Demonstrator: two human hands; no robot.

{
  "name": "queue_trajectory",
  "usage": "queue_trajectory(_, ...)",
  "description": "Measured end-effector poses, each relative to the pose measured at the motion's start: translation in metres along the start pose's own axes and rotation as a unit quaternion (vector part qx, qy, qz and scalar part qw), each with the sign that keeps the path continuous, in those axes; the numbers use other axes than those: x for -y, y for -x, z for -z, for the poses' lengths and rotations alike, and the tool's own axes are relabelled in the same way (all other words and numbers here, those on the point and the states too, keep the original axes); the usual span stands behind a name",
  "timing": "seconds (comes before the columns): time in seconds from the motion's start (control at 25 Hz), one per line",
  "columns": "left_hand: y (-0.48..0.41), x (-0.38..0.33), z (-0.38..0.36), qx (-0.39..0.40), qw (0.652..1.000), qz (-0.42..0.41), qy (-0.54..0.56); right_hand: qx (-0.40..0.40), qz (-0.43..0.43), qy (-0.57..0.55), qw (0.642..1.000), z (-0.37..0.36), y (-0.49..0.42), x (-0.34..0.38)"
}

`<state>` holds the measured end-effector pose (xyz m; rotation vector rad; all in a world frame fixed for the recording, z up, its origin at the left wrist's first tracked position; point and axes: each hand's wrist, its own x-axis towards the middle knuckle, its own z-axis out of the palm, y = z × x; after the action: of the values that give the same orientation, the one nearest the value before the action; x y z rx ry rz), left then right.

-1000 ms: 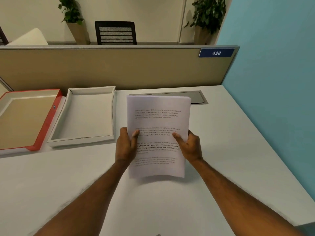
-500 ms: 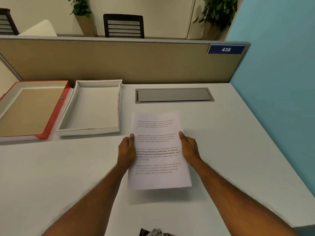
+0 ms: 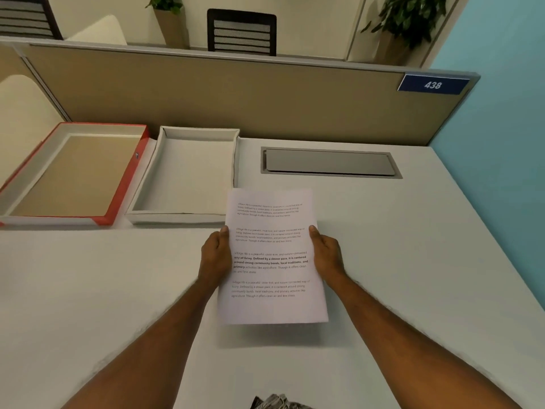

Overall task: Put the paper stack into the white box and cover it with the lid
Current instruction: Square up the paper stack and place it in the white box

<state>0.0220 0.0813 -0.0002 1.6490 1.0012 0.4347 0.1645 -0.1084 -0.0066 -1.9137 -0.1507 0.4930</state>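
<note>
A white paper stack [image 3: 271,258] with printed text is held flat a little above the desk, casting a shadow below it. My left hand [image 3: 215,255] grips its left edge and my right hand [image 3: 326,255] grips its right edge. The stack's far left corner overlaps the near right corner of the open white box [image 3: 153,178], which stands empty to the left. Further left lies the lid [image 3: 124,184], red outside, upside down with its brown inside showing.
A grey cable hatch [image 3: 328,162] is set in the white desk [image 3: 413,261] behind the paper. A tan partition [image 3: 236,98] closes the back and a blue wall [image 3: 507,143] the right. A crumpled grey thing [image 3: 278,402] shows at the bottom edge.
The paper stack has gone from upright to lying flat and low over the desk. Both hands shifted from the front to its side edges. The view moved closer to the boxes.
</note>
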Motion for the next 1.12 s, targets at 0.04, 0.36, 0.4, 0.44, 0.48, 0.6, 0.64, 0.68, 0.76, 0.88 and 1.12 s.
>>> queue_trajectory(0.04,-0.008,-0.004,0.009,-0.007,1.0,-0.005,0.0,0.0,0.002,0.0,1.0,-0.01,-0.005,0.007)
queue_trajectory(0.36,-0.099,-0.047,0.086,-0.037,0.999,-0.019,-0.034,0.02,0.009,0.032,0.999,-0.095,-0.057,0.102)
queue_trajectory(0.4,-0.113,-0.051,0.095,-0.035,0.999,-0.021,-0.032,0.025,0.006,0.034,0.999,-0.106,-0.065,0.113)
queue_trajectory(0.44,-0.125,-0.055,0.103,-0.032,0.999,-0.02,-0.027,0.029,0.004,0.036,0.999,-0.117,-0.073,0.123)
queue_trajectory(0.48,-0.138,-0.058,0.111,-0.029,0.999,-0.019,-0.025,0.033,0.001,0.035,0.999,-0.128,-0.081,0.131)
queue_trajectory(0.6,-0.177,-0.064,0.133,-0.019,0.999,-0.007,-0.043,0.036,-0.006,0.034,0.999,-0.163,-0.106,0.151)
queue_trajectory(0.64,-0.19,-0.065,0.14,-0.015,0.999,-0.005,-0.047,0.042,-0.009,0.034,0.998,-0.174,-0.113,0.158)
queue_trajectory(0.68,-0.203,-0.065,0.146,-0.008,0.999,0.005,-0.05,0.048,-0.01,0.037,0.998,-0.185,-0.119,0.164)
queue_trajectory(0.76,-0.229,-0.062,0.154,-0.005,0.998,0.025,-0.059,0.053,-0.013,0.051,0.997,-0.206,-0.135,0.173)
queue_trajectory(0.88,-0.259,-0.058,0.16,-0.012,0.996,0.037,-0.082,0.055,-0.018,0.069,0.996,-0.231,-0.157,0.179)
queue_trajectory(1.12,-0.31,-0.047,0.148,0.0,0.985,0.037,-0.171,0.043,-0.014,0.121,0.992,-0.258,-0.195,0.173)
